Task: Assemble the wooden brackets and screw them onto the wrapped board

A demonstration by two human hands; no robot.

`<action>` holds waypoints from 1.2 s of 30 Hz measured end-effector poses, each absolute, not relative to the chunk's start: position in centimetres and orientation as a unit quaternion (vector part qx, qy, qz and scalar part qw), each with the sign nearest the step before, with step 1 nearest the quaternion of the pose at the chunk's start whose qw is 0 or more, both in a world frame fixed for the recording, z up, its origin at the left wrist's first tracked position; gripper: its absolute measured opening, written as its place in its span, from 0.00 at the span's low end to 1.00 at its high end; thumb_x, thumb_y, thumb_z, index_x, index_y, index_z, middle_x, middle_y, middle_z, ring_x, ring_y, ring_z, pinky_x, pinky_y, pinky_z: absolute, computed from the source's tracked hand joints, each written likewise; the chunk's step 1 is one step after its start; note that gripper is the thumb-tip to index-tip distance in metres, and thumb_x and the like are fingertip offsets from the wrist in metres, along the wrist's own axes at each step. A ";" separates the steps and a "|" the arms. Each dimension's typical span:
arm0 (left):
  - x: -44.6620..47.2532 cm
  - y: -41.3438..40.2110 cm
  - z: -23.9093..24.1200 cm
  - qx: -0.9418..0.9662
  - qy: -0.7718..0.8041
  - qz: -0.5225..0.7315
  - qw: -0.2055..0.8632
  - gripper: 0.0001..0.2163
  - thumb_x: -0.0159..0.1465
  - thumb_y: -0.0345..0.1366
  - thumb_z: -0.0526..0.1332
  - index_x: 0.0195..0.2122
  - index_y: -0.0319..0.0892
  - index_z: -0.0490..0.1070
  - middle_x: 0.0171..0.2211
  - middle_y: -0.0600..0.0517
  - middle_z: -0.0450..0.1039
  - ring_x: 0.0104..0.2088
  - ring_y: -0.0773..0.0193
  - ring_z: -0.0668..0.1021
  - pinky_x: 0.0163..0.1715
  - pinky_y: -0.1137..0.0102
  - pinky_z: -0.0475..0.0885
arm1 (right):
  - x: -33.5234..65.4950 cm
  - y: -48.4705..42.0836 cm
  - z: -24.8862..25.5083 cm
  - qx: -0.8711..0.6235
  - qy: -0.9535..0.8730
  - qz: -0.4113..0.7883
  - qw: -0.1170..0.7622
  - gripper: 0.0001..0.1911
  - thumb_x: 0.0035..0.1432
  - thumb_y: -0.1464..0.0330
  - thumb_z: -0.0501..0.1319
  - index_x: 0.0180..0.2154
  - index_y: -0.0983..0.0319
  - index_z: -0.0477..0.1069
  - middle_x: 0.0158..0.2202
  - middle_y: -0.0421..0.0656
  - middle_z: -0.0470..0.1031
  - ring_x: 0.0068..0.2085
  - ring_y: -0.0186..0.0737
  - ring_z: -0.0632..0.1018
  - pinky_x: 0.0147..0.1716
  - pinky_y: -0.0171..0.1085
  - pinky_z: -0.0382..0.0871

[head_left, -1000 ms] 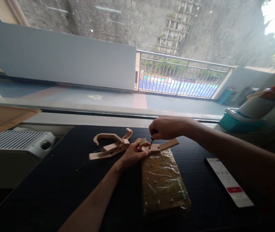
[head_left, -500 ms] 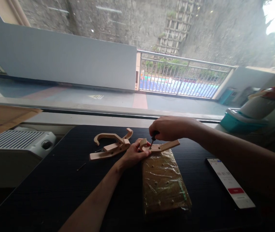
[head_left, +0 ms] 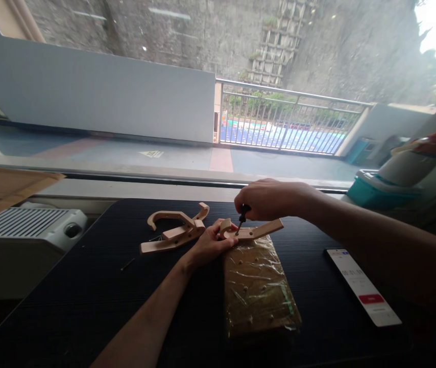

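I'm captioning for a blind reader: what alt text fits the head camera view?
The right hand holds a small black-handled screwdriver tip-down on a curved pale wooden hook piece steadied by the left hand, at the far edge of a plastic-wrapped wooden board on a black table.

On my black table (head_left: 88, 296) a phone (head_left: 363, 287) lies face up at my right, screen lit. At my left lie joined wood hooks (head_left: 172, 230) and one loose screw (head_left: 128, 264). A white heater (head_left: 22, 227) stands beside the table's left edge; a railing (head_left: 290, 120) shows outside.
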State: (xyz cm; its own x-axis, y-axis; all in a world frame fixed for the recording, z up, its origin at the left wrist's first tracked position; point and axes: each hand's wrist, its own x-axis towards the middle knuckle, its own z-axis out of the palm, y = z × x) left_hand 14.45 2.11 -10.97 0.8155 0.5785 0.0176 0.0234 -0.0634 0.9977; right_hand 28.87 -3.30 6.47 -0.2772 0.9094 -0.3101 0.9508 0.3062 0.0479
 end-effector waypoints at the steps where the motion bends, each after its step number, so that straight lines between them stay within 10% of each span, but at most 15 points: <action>1: 14.4 2.1 -11.0 0.699 0.218 0.212 0.647 0.15 0.54 0.38 0.63 0.42 0.41 0.66 0.42 0.50 0.69 0.41 0.61 0.73 0.40 0.69 0.68 | 28.8 -3.3 6.4 0.577 0.800 -0.078 0.142 0.12 0.51 0.73 0.57 0.37 0.61 0.75 0.33 0.43 0.76 0.29 0.36 0.70 0.26 0.36 0.58; 36: 14.3 2.0 -10.6 0.645 0.211 0.202 0.706 0.18 0.52 0.37 0.66 0.43 0.39 0.66 0.33 0.54 0.69 0.33 0.68 0.72 0.35 0.72 0.66 | 29.1 -6.5 3.9 0.601 0.791 -0.023 0.114 0.14 0.57 0.67 0.50 0.26 0.63 0.72 0.23 0.42 0.73 0.23 0.31 0.66 0.26 0.36 0.52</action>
State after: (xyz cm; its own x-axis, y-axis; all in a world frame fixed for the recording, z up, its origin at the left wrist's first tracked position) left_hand 14.35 1.98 -10.64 0.8293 0.5575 -0.0384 -0.0119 0.0863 0.9962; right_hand 29.06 -6.53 3.94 -0.2510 0.9455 -0.2073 0.9559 0.2759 0.1009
